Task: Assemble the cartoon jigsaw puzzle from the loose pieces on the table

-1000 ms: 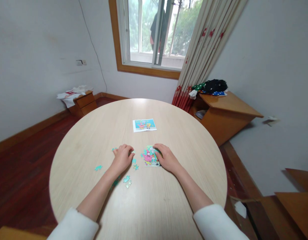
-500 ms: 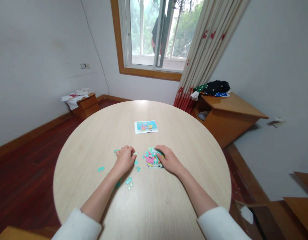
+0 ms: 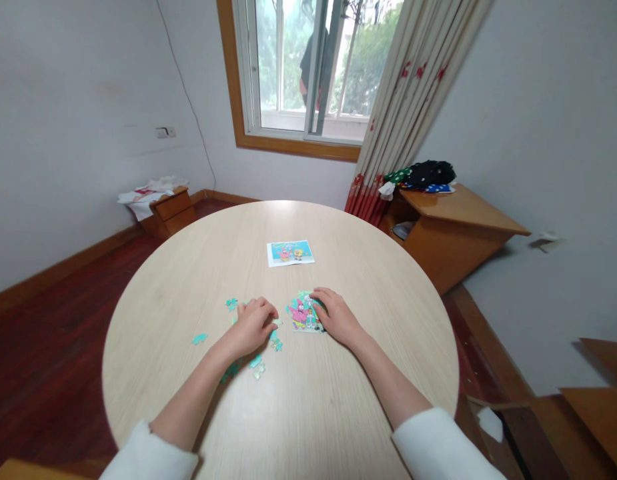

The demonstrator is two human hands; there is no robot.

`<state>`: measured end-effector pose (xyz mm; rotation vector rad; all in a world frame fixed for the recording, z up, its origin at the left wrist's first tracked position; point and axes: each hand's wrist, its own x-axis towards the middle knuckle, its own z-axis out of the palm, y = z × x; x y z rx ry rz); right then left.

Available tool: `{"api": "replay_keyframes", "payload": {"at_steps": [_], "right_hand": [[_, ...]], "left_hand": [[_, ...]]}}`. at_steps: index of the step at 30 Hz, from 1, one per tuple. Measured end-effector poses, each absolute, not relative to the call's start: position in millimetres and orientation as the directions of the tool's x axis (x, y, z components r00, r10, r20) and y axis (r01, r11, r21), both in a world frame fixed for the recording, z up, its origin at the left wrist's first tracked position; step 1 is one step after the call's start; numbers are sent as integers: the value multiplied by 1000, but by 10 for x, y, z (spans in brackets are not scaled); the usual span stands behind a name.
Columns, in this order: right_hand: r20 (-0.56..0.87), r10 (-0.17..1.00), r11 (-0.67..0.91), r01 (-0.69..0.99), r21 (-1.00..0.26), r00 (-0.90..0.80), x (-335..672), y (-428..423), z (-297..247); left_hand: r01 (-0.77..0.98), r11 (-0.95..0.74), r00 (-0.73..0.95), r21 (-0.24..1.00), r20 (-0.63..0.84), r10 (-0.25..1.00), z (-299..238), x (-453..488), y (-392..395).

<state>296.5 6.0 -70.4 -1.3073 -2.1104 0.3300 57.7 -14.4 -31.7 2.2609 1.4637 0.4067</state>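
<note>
My left hand (image 3: 257, 325) is closed, thumb and fingers pinched at a small pale green puzzle piece (image 3: 277, 322) that is mostly hidden by the fingertips. Around this hand lie several loose turquoise puzzle pieces (image 3: 199, 339), some of them partly covered by the hand and forearm. To the right is a partly joined jigsaw puzzle (image 3: 300, 317) with pink and white cartoon figures. My right hand (image 3: 337, 316) lies over its right side, thumb and fingers apart, covering that part of it.
Beyond the hands, a printed reference picture (image 3: 291, 253) lies on the round wooden table (image 3: 338, 413). A wooden cabinet (image 3: 463, 213) with cloths on it stands to the right. At the far left is a small stand (image 3: 174, 212). A person (image 3: 308, 63) is visible outside the window.
My left hand has moved slightly right and nearer to me, with the pale piece at its fingertips. Loose pieces behind it show more. My right hand stays on the puzzle.
</note>
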Motion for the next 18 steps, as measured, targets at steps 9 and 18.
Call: {"api": "replay_keyframes", "payload": {"at_steps": [9, 18], "right_hand": [[399, 861, 494, 702, -513, -315, 2974, 68, -714], [388, 869, 482, 703, -522, -308, 2968, 65, -699]], "left_hand": [[728, -477, 520, 492, 57, 852, -312, 673, -218], [706, -515, 538, 487, 104, 836, -354, 694, -224]]}}
